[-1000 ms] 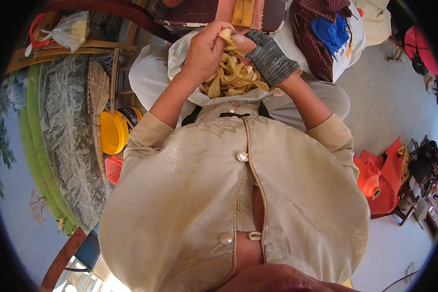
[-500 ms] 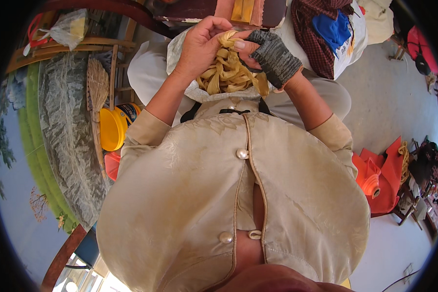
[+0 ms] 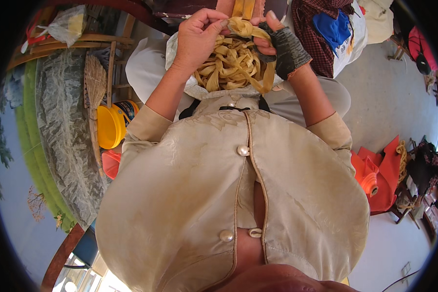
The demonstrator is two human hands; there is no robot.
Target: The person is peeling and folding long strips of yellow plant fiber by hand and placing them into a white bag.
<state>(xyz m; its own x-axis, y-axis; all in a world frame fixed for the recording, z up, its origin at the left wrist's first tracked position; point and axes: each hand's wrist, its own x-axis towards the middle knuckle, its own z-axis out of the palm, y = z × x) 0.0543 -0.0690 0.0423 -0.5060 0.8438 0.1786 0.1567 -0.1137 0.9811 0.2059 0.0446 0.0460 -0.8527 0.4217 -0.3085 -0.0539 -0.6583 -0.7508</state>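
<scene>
A pile of tan, flat ribbon-like strips (image 3: 227, 65) fills an opened white sack (image 3: 195, 91) on my lap. Above it, a bunched or knotted length of the tan strip (image 3: 240, 27) spans between my hands. My bare left hand (image 3: 198, 39) pinches its left end between thumb and fingertips. My right hand (image 3: 286, 46), in a dark grey knitted fingerless glove, has its fingers curled round the other end, with the thumb raised. From beneath the right hand a loose strip tail (image 3: 266, 78) hangs over the sack's edge.
Ahead is a dark red bench or stool (image 3: 173, 9) with pink and mustard cloth strips on it. A yellow bucket (image 3: 110, 127) and a straw broom (image 3: 95, 80) stand at left. Checked cloth (image 3: 310, 29) and blue cloth (image 3: 332, 27) lie at front right. Orange-red sheeting (image 3: 387, 170) is at right.
My hands have moved apart, the right one to the right with its thumb now lifted. The strip between them is drawn out sideways, and more of the pile shows.
</scene>
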